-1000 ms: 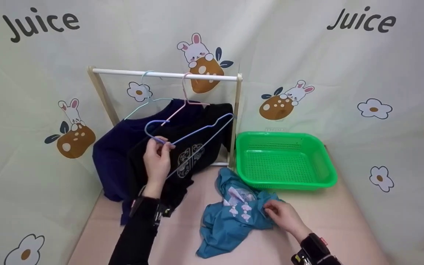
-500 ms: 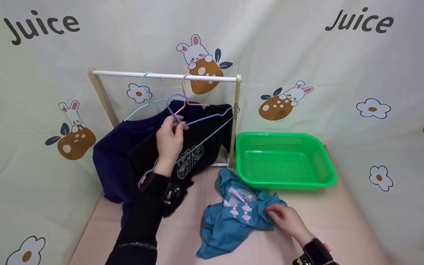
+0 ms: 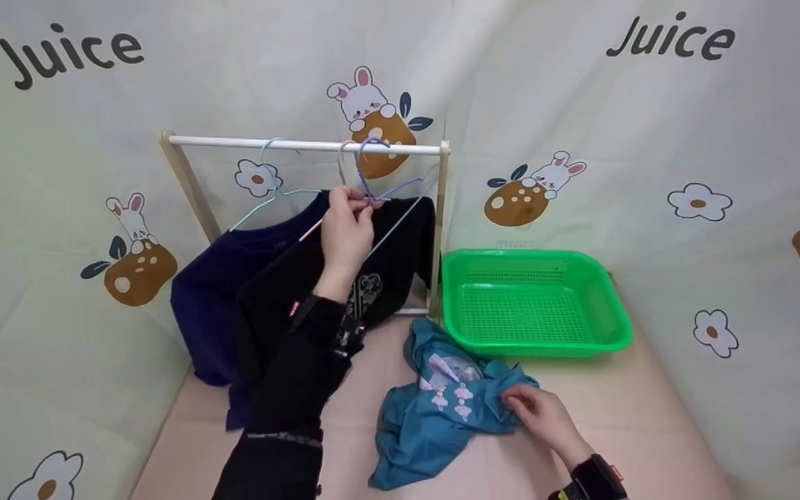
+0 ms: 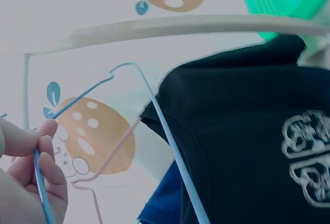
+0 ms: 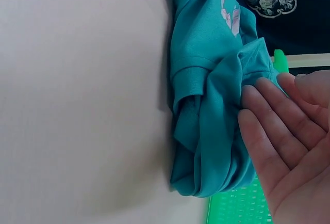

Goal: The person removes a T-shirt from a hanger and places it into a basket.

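My left hand (image 3: 348,226) pinches a blue-violet clothes hanger (image 3: 400,222) just below its hook. The hook overlaps the rack's white rail (image 3: 233,142), right of a pink hanger's hook. In the left wrist view the hanger's bare arm (image 4: 167,126) stretches past the black garment (image 4: 237,105). My right hand (image 3: 542,417) touches the edge of a crumpled teal garment (image 3: 435,423) with pink-white flower patches, lying on the table. Its fingers look relaxed and gently bent against the cloth in the right wrist view.
A navy garment (image 3: 205,298) and the black one hang from the wood-and-white rack on a mint hanger (image 3: 254,212) and a pink hanger (image 3: 312,229). A green plastic basket (image 3: 542,347) stands right of the rack. A printed curtain (image 3: 546,83) backs the table.
My left hand has lifted the blue-violet hanger up and to the right, bringing its hook from in front of the garments to the rail. The right hand has stayed by the teal garment.
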Motion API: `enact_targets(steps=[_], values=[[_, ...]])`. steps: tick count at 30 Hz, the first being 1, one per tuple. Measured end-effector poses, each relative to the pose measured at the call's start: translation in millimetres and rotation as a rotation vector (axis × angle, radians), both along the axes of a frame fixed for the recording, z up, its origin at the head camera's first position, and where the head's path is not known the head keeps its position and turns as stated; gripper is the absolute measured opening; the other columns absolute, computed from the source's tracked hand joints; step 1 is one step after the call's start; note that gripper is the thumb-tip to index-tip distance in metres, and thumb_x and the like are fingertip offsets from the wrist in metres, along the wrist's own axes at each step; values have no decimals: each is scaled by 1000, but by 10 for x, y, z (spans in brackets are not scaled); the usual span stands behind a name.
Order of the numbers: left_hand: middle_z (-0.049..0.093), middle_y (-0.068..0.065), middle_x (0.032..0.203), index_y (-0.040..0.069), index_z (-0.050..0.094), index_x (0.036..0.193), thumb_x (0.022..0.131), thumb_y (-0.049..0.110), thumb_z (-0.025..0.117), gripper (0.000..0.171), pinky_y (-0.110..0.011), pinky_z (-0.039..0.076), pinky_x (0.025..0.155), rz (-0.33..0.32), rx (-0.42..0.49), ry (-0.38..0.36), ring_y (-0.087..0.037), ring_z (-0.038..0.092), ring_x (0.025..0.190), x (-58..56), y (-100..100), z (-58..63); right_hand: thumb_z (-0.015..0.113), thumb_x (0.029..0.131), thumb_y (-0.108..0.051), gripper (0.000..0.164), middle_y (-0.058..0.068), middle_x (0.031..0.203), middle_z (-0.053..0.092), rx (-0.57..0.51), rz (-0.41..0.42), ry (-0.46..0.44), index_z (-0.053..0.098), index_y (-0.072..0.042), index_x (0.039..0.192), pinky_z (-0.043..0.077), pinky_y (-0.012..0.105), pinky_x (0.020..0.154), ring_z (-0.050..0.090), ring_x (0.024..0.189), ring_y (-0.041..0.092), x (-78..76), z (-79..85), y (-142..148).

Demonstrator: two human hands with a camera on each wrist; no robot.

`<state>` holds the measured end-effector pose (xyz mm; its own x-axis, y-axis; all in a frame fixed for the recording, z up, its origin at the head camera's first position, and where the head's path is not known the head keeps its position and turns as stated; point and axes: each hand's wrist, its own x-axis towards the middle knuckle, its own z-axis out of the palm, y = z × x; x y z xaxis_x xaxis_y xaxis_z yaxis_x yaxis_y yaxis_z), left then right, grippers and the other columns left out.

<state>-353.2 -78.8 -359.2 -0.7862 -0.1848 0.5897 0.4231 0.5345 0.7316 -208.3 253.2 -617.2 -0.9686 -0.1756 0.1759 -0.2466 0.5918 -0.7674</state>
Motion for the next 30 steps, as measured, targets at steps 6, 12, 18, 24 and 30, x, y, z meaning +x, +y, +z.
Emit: enact_targets(steps=[6, 12, 18, 24, 30], values=[[74, -8, 102, 2, 58, 111, 93, 2, 64, 19, -39, 47, 88, 36, -54, -63, -21, 67, 100, -57, 24, 54, 65, 93, -3, 8, 3, 93, 72, -34, -2, 31, 71, -7, 97, 55, 31, 78, 70, 86, 18, 4, -33, -4], [73, -6, 106, 5, 60, 113, 96, 6, 62, 17, -39, 48, 87, 40, -157, -117, -21, 67, 100, -112, 46, 48, 65, 94, -5, 7, 3, 93, 72, -25, -15, 7, 71, -6, 98, 55, 32, 79, 70, 87, 20, 15, -52, -16], [72, -6, 105, 7, 63, 112, 96, 8, 62, 16, -42, 49, 83, 50, -309, -139, -25, 67, 97, -134, 73, -11, 69, 92, -6, 7, -2, 92, 70, 35, -43, 75, 72, -11, 96, 55, 30, 77, 67, 86, 14, 17, -54, -78], [72, -7, 106, 6, 64, 117, 94, 11, 66, 23, -44, 50, 80, 65, -390, -62, -28, 67, 96, -108, 97, -121, 80, 80, -12, 26, 4, 109, 65, 150, -18, 366, 72, -10, 105, 46, 48, 90, 59, 105, 27, -21, -88, -213], [68, -11, 117, 6, 59, 127, 92, 21, 70, 40, -49, 45, 86, 77, -466, -20, -34, 62, 102, -83, 100, -258, 83, 80, -28, 53, 21, 135, 53, 199, 95, 334, 65, -9, 127, 40, 64, 94, 49, 121, 46, -35, -101, -376]])
